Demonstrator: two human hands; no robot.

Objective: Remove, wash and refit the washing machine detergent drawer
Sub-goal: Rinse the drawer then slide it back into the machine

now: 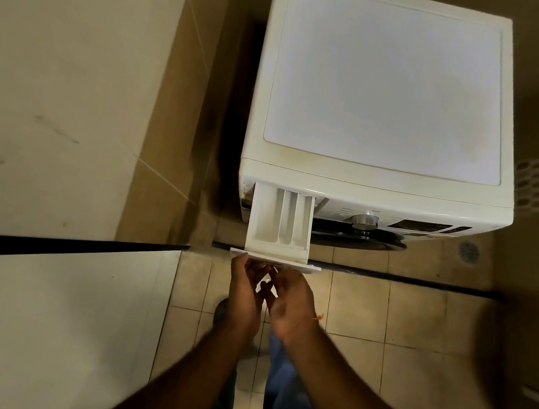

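**Drawer nearly out, and it could jam or drop**

We have the detergent drawer (pixel 280 221) pulled far out of the washing machine (pixel 387 93), its back end seemingly in the slot at the top left of the front. We judge two risks: pulling hard without pressing the release catch could jam or crack the plastic, and a sudden release could send the drawer down onto the tiled floor (pixel 383 313).

Our left hand (pixel 245 294) and right hand (pixel 291 304) sit just under the drawer's front panel (pixel 301 265), fingers curled and partly open, fingertips touching its lower edge. We cannot tell whether either truly grips it.
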